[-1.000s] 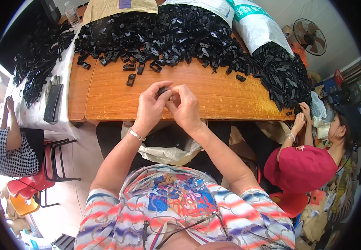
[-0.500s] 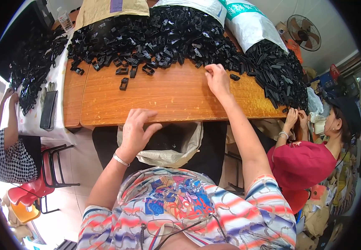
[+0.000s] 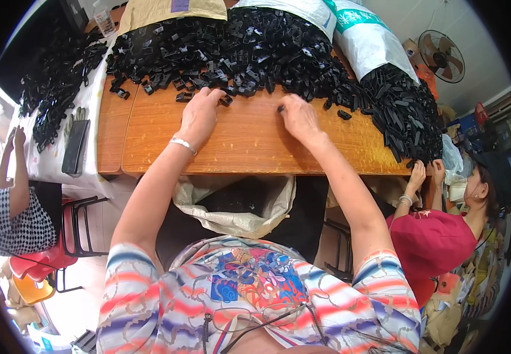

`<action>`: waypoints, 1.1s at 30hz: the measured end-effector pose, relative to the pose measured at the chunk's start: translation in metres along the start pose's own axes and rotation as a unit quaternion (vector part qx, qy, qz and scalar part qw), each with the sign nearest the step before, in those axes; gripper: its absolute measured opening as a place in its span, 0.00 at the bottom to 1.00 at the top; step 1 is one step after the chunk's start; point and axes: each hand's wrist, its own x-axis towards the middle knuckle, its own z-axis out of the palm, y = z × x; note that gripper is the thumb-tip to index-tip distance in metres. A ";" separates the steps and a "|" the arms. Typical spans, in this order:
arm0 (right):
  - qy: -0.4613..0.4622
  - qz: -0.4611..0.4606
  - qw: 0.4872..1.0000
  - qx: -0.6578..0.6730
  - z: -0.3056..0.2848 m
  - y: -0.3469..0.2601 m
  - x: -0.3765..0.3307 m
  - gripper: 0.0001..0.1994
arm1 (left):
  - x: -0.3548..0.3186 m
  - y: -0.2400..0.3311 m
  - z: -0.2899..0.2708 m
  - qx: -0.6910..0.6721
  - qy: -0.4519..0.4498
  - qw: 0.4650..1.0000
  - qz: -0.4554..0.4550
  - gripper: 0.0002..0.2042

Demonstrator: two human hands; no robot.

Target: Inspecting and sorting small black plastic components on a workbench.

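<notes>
My left hand (image 3: 200,118) reaches over the table to the near edge of a heap of small black plastic parts (image 3: 255,50). Its fingers are bent down together around a black plastic part (image 3: 226,100); the fingertips are partly hidden. To its right, my right hand (image 3: 300,120) hovers above the wood, thumb and fingers pinched on a small dark plastic piece (image 3: 281,108), of which only one end shows. Just right of that hand lies a loose black part (image 3: 344,115). An open white woven sack (image 3: 232,221) sits in my lap below the table edge.
Paper and woven sacks (image 3: 173,10) spill the parts across the table's back. Longer black strips (image 3: 397,106) are heaped at right, where a person in red (image 3: 435,236) works. Another person in checks (image 3: 16,218) sits left, near a dark wallet-like case (image 3: 75,146).
My left hand has moved from over the sack forward to the loose parts. My right hand has drawn back slightly, and a dark piece now shows in its fingers. The whole view has shifted slightly.
</notes>
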 end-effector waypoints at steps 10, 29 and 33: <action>-0.055 -0.066 0.995 0.051 -0.020 -0.024 -0.006 0.14 | 0.007 0.001 0.001 0.068 0.042 0.994 0.078 0.05; -0.076 0.006 0.951 0.300 -0.021 -0.074 -0.020 0.10 | -0.033 0.026 0.002 -0.210 -0.020 0.975 -0.068 0.12; 0.026 0.051 0.941 0.332 -0.016 -0.092 -0.020 0.08 | -0.040 0.046 0.007 -0.342 -0.033 0.935 -0.087 0.11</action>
